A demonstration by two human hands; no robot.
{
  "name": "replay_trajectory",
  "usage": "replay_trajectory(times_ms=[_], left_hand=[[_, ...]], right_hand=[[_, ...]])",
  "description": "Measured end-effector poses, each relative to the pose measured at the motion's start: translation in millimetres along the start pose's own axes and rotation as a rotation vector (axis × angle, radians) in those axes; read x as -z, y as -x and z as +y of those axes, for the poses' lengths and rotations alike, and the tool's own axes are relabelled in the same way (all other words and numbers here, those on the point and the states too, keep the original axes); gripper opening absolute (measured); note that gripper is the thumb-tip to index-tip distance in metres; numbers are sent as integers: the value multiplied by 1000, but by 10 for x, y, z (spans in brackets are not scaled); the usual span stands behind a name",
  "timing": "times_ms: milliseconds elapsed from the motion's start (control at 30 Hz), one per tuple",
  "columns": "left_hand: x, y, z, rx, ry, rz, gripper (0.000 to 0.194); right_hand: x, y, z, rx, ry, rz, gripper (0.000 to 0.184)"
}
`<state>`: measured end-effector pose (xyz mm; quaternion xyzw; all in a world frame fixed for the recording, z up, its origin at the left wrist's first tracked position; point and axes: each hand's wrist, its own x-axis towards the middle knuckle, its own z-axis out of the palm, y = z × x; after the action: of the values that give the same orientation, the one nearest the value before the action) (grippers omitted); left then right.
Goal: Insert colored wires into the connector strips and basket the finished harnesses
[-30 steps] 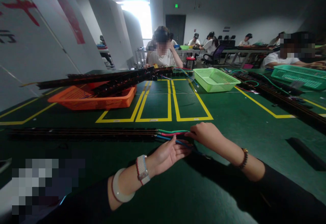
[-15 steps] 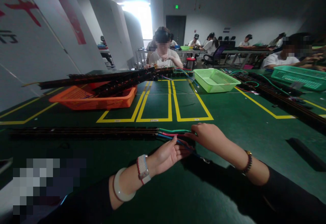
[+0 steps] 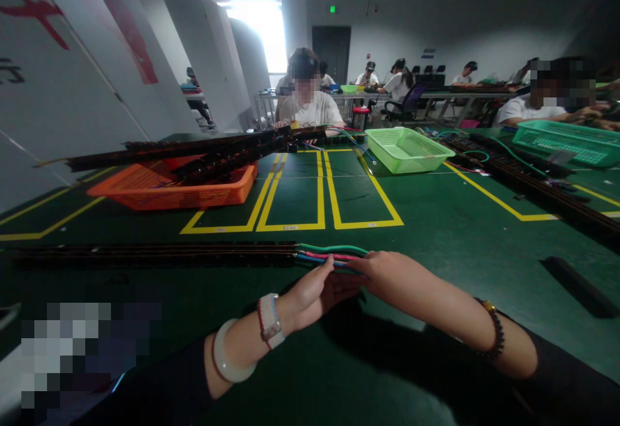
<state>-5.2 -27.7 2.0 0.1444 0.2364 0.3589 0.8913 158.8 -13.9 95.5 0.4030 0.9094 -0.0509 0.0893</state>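
While your left hand [image 3: 310, 297] stays parted around coloured wires [image 3: 339, 257], your right hand [image 3: 391, 276] has dropped just beside it, pinching them.

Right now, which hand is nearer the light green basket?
Right: right hand is on the near side of the light green basket; left hand is farther off, leftward.

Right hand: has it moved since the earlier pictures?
Yes: the right hand has moved down the picture, farther below the front edge of the yellow outline on the table.
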Motion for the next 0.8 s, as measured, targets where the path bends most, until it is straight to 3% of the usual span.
replay_trajectory(times_ms=[167, 400, 567, 667, 733, 800], left_hand=[[-69, 65, 12, 65, -141, -84, 47], [-86, 59, 2, 58, -225, -59, 33], [-71, 46, 3, 57, -249, -66, 31], [-64, 45, 3, 47, -239, -86, 32], [-64, 45, 2, 43, -233, -107, 32], [-70, 46, 1, 41, -231, -115, 33]], right_hand=[[-24, -53, 175, 24, 33, 2, 29], [-242, -150, 287, 32, -77, -86, 30], [-132, -136, 321, 22, -99, -70, 27], [-77, -198, 345, -28, -148, 62, 19], [-116, -270, 367, -61, -194, 201, 24], [-214, -347, 396, -47, -296, 261, 32]])
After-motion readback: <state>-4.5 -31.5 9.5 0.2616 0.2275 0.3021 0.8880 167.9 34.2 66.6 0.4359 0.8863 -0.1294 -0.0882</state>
